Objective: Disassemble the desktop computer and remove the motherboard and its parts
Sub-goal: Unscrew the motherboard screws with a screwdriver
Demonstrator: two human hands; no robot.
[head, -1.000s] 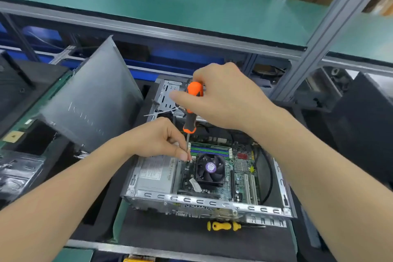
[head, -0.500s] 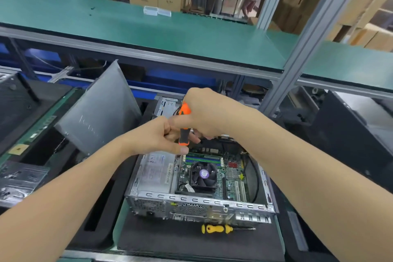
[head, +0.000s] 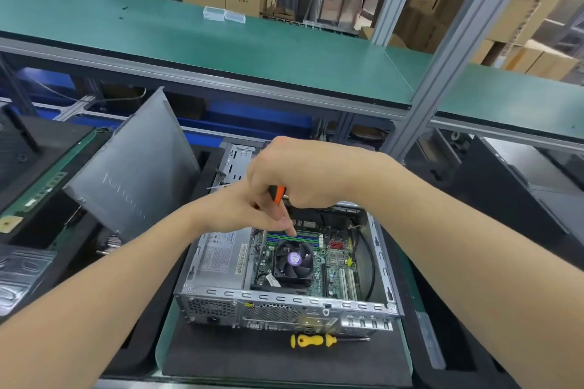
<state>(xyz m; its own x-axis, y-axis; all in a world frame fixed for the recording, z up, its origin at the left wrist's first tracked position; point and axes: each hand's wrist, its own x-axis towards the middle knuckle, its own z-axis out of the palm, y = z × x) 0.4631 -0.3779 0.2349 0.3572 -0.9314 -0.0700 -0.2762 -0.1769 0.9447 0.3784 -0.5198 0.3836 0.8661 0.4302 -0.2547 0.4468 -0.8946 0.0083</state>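
One open desktop case [head: 286, 306] sits lower centre, holding a silver power supply [head: 221, 257] on its left and the motherboard [head: 338, 262] with its black fan [head: 294, 260]. Your hands meet just above the board's far edge. Your right hand [head: 303, 174] fists round the orange screwdriver [head: 277, 193], hiding more handle than a second ago. Your left hand [head: 234, 211] stretches one finger down to the memory slots [head: 306, 238]; its other fingers I cannot tell. A yellow screwdriver [head: 311, 340] lies below the case.

2 hands [head: 234, 213] [head: 303, 174], 1 orange screwdriver [head: 277, 194], 1 yellow screwdriver [head: 311, 340], 1 PC case [head: 284, 298], 1 fan [head: 294, 259], 2 clear boxes [head: 214, 13] [head: 234, 16].
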